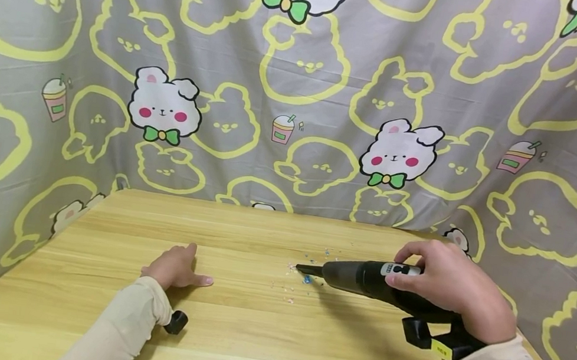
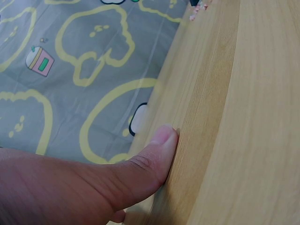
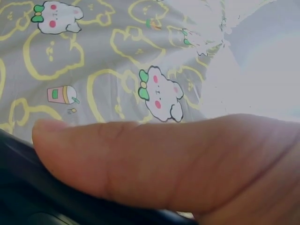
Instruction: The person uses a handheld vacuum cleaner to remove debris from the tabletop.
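Observation:
My right hand (image 1: 445, 281) grips a black handheld vacuum cleaner (image 1: 363, 279) around its body, with the thumb laid along it. The vacuum's narrow nozzle (image 1: 308, 269) points left and down, its tip right at the scattered scraps (image 1: 289, 300) of pink, white and blue on the table. In the right wrist view the thumb (image 3: 122, 159) lies over the dark casing (image 3: 28, 183). My left hand (image 1: 175, 268) rests on the wooden table to the left of the scraps, thumb out toward them and holding nothing. Its thumb (image 2: 150, 159) touches the wood in the left wrist view.
The light wooden table (image 1: 227, 339) reaches back to a grey curtain (image 1: 321, 130) printed with yellow outlines and white rabbits, which also hangs along both sides. Blue bits (image 1: 307, 279) lie just under the nozzle. A small black wrist camera (image 1: 176, 322) sits at the left cuff.

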Available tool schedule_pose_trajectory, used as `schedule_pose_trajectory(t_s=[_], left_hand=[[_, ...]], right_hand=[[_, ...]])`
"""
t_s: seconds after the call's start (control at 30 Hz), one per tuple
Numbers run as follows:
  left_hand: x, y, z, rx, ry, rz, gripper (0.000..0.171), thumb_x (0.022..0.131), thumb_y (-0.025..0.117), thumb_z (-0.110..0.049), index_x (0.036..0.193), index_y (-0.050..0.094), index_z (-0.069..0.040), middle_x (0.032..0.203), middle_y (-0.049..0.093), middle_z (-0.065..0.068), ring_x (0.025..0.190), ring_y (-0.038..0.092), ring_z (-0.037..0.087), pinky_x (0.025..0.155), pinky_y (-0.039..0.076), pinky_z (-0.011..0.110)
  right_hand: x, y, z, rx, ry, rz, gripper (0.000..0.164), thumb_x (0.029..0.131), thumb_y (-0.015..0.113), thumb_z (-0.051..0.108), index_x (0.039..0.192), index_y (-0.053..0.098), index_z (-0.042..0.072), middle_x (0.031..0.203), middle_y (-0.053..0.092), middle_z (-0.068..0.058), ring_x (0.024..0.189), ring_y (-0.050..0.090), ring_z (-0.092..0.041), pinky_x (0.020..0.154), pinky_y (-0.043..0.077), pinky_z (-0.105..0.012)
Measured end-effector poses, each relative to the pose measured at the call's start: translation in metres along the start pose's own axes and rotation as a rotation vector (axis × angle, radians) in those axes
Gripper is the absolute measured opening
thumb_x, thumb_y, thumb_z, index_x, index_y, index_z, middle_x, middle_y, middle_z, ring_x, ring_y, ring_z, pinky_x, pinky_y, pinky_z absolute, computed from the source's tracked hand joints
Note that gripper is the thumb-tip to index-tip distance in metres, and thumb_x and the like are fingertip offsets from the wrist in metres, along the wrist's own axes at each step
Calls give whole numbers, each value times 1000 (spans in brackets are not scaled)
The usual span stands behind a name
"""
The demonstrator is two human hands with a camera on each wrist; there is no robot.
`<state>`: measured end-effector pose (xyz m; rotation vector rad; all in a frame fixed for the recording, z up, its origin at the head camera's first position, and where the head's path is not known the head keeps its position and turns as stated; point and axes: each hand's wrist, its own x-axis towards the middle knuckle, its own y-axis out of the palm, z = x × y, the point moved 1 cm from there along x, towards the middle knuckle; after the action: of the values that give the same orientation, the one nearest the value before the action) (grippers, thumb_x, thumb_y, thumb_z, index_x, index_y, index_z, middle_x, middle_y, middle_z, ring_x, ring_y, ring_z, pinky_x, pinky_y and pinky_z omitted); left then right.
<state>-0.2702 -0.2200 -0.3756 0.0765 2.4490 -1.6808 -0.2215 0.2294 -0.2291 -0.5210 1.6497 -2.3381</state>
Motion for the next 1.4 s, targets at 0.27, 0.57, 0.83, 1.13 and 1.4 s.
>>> schedule_pose_trajectory(t_s=[0.27, 0.57, 0.83, 1.13, 1.4], left_hand=[[1, -1, -1, 5, 3, 3, 115, 70, 76, -63, 146, 28, 9, 144, 31, 37, 129, 30, 58, 79, 17, 88], [1, 0, -2, 11, 7, 3, 114, 70, 76, -62, 146, 29, 9, 144, 32, 38, 129, 31, 58, 78, 17, 89], [0, 0, -1, 8, 10, 1, 114, 71, 76, -62, 147, 28, 9, 144, 31, 37, 130, 30, 58, 78, 17, 88], [-1, 0, -1, 6, 10, 1, 114, 70, 76, -62, 146, 28, 9, 144, 32, 37, 129, 31, 59, 78, 18, 88], [-1, -1, -2, 8, 9, 9, 115, 71, 75, -62, 147, 27, 9, 144, 30, 38, 129, 30, 59, 78, 18, 88]], right_hand=[[0, 0, -8, -33, 4, -32, 35, 78, 79, 45, 95, 71, 16, 74, 64, 8, 85, 54, -25, 69, 41, -38], [-1, -1, -12, -37, 31, -36, 35, 77, 79, 45, 94, 72, 15, 76, 64, 6, 91, 45, -34, 67, 42, -37], [2, -1, -12, -41, 5, -42, 32, 77, 80, 43, 93, 72, 15, 75, 65, 8, 90, 46, -35, 68, 42, -37], [2, -2, -13, -34, 35, -32, 35, 77, 79, 44, 96, 72, 15, 72, 62, 6, 91, 42, -36, 65, 42, -36], [0, -3, -15, -28, 61, -32, 37, 77, 79, 45, 97, 72, 14, 74, 63, 6, 94, 42, -35, 65, 42, -36]])
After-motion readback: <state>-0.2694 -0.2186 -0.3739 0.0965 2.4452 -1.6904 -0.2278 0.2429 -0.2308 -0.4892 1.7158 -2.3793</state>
